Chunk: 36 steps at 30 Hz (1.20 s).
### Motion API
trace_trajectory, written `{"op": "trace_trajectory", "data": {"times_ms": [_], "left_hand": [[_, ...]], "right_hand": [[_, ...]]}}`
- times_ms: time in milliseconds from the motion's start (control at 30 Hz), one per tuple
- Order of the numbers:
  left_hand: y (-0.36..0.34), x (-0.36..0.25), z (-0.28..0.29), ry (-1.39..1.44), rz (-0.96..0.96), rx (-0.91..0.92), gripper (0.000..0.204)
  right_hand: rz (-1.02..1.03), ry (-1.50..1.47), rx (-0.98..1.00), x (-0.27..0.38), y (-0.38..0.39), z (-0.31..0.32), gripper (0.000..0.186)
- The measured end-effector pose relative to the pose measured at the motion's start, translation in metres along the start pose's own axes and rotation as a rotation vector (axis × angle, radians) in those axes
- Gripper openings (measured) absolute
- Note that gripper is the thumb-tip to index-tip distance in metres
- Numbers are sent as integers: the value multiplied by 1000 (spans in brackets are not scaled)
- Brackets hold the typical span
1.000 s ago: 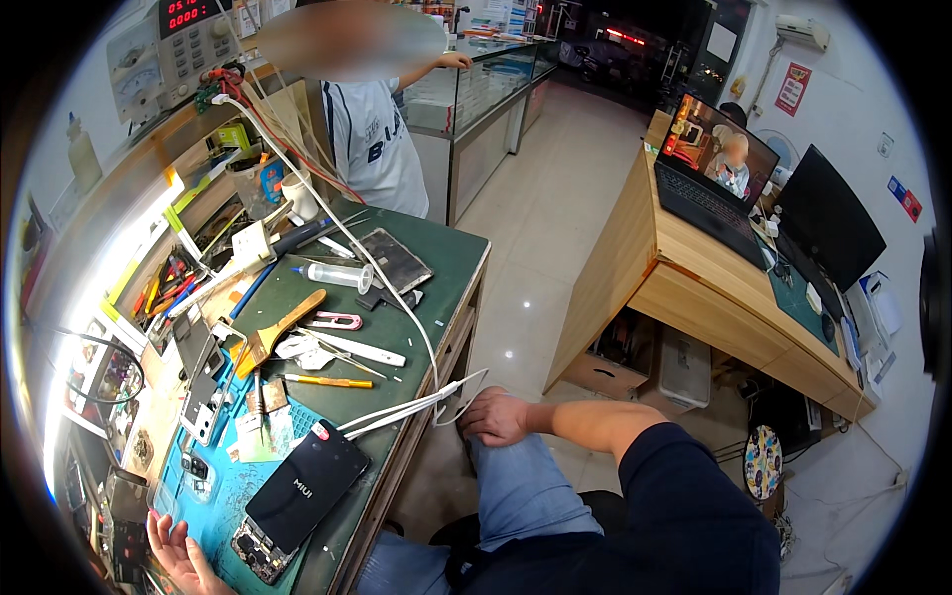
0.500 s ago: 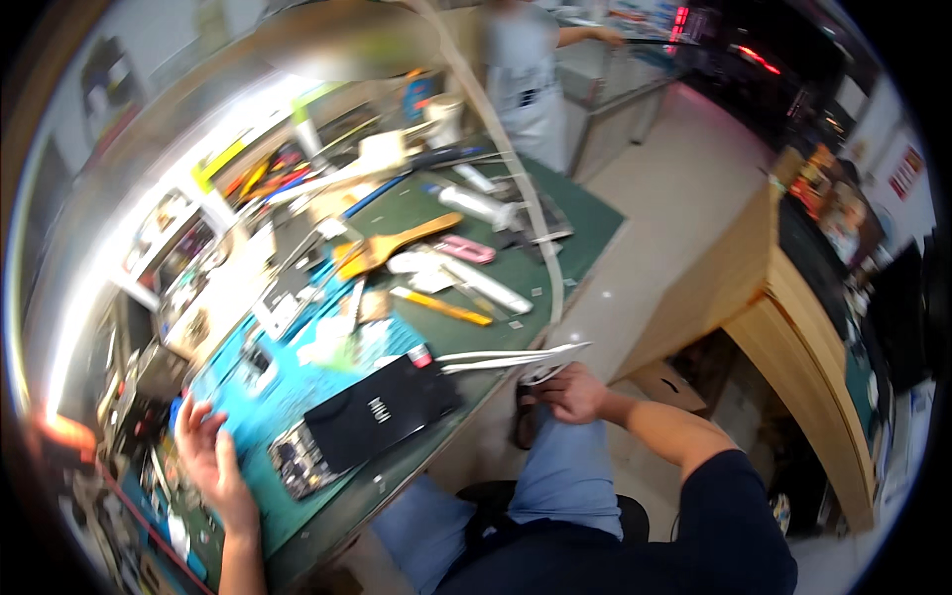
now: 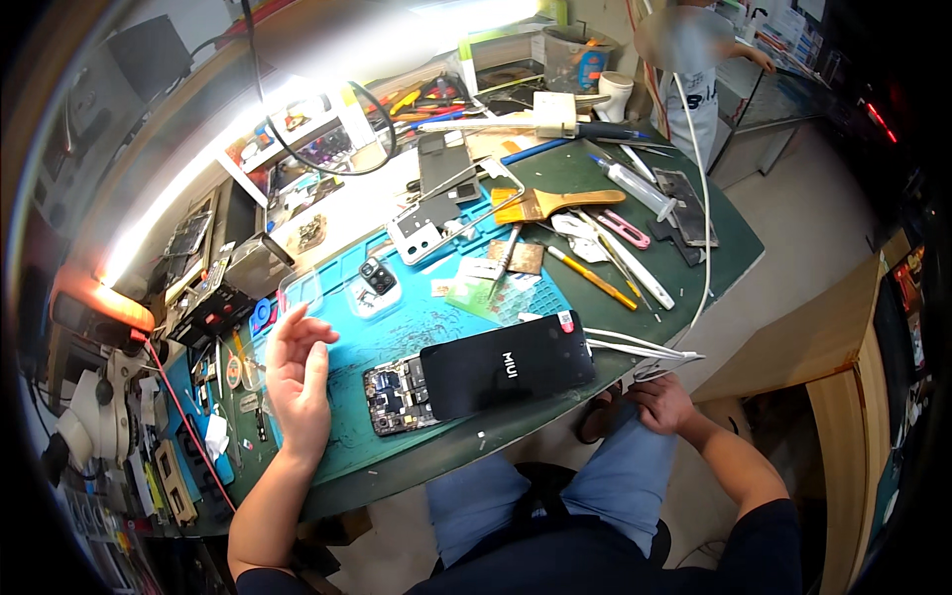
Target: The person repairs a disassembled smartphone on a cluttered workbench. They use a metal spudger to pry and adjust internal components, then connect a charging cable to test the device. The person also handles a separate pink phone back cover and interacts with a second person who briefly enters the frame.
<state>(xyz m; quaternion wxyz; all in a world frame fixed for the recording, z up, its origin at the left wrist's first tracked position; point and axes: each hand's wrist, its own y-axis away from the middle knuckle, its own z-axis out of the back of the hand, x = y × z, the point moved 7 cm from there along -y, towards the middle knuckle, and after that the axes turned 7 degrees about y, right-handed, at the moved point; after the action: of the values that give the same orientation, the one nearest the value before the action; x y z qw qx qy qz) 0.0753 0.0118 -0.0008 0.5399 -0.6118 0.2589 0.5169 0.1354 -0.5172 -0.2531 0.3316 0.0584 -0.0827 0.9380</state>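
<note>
My left hand [image 3: 300, 387] rests at the left of the blue work mat [image 3: 367, 342], palm turned inward, fingers loosely bent and apart, holding nothing. Right of it lies an opened smartphone [image 3: 397, 395], its circuit board bare at the left end. The black screen panel [image 3: 506, 367] covers the rest and shows a lit white logo. On my knee, below the table edge, lies my right hand [image 3: 662, 402] with curled fingers. Loops of white cable [image 3: 666, 362] hang right by its fingers; whether it grips anything is hidden.
Beyond the phone lie a flat brush [image 3: 555, 203], a yellow-handled knife [image 3: 592, 279], a pink cutter [image 3: 625, 229] and a syringe [image 3: 635, 188]. A phone back cover [image 3: 426, 228] and camera module [image 3: 377, 276] sit on the mat. Another person [image 3: 694, 89] stands at the back right.
The view has swung, so the bench appears shifted right and sharper. Both hands keep about the same places beside the phone and on the knee. The phone has not visibly moved on the mat.
</note>
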Motion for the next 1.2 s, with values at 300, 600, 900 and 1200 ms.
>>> {"op": "trace_trajectory", "data": {"times_ms": [300, 600, 900, 1200], "left_hand": [[2, -2, -4, 52, 16, 57, 31], [4, 1, -4, 84, 45, 67, 32], [4, 1, -5, 88, 52, 65, 32], [4, 0, -5, 72, 45, 79, 32]], "right_hand": [[36, -7, -38, 3, -4, 6, 40], [2, 15, 2, 0, -2, 1, 41], [-8, 34, 18, -2, 1, -5, 42], [-7, 20, 19, 0, -1, -4, 42]]}}
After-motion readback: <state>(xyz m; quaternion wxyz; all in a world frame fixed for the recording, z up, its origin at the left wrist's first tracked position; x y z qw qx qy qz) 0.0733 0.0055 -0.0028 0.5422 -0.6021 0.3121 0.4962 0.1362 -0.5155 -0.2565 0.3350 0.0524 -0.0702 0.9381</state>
